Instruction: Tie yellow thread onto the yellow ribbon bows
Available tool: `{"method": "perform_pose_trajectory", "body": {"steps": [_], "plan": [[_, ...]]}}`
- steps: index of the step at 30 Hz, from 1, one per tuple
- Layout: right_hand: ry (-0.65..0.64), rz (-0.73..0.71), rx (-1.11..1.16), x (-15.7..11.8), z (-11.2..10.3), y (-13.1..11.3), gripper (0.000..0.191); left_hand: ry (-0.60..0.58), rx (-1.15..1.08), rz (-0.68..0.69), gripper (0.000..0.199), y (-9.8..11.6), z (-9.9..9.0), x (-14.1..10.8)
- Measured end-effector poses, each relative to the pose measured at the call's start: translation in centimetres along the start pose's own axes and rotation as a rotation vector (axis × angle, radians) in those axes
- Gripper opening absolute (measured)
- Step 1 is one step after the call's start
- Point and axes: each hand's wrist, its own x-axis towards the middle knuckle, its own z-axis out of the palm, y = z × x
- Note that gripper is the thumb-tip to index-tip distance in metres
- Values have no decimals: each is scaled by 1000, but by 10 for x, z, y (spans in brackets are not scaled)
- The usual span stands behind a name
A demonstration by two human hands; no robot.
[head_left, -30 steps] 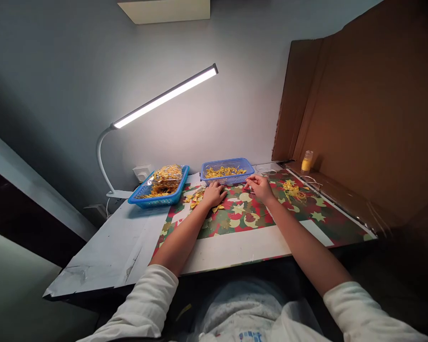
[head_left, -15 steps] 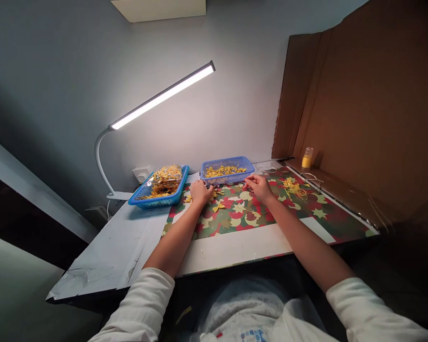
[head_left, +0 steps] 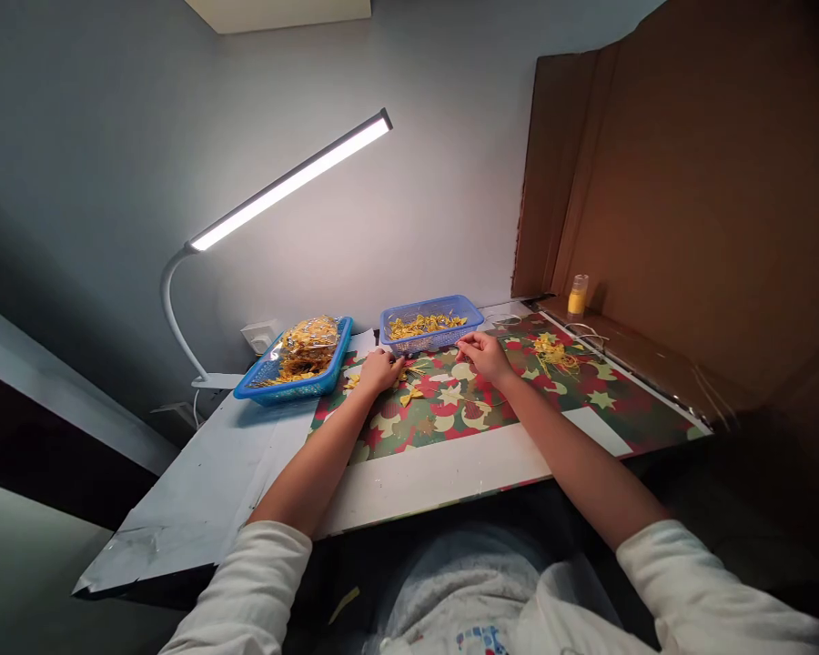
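My left hand point(head_left: 380, 369) rests on the patterned sheet point(head_left: 478, 414), fingers curled down among small yellow bows; whatever lies under its fingertips is hidden. One yellow bow point(head_left: 410, 397) lies just to the right of that wrist. My right hand point(head_left: 486, 356) is held in a pinch above the sheet, and what is between its fingertips is too small to make out. A thin thread curves across the sheet below the right hand. Behind the hands stands a blue-violet basket point(head_left: 431, 344) holding many yellow bows point(head_left: 424, 325).
A blue basket point(head_left: 287, 392) with a clear bag of yellow pieces point(head_left: 307, 341) stands left, beside the lit lamp point(head_left: 293, 182). On the right lie tangled yellow threads point(head_left: 552, 353). A small yellow-filled bottle point(head_left: 577, 298) stands by the cardboard wall point(head_left: 689, 182).
The whole view has shifted slightly, so things sit a little further left. Both hands stay near the same places on the sheet, the right one still pinched.
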Motion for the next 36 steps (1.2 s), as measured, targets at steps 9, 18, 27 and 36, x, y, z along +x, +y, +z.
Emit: {"method": "perform_pose_trajectory", "body": {"steps": [9, 18, 27, 36], "plan": [[-56, -12, -60, -3, 14, 10, 18, -55, -120, -6, 11, -20, -16, -4], [-197, -38, -127, -19, 32, 14, 14, 31, -443, -138, 15, -31, -28, -7], [-281, -135, -114, -31, 45, 17, 14, -93, -1123, -147, 42, 16, -30, -46], [-322, -160, -145, -45, 53, 10, 17, -255, -1542, -179, 39, 39, -21, -77]]}}
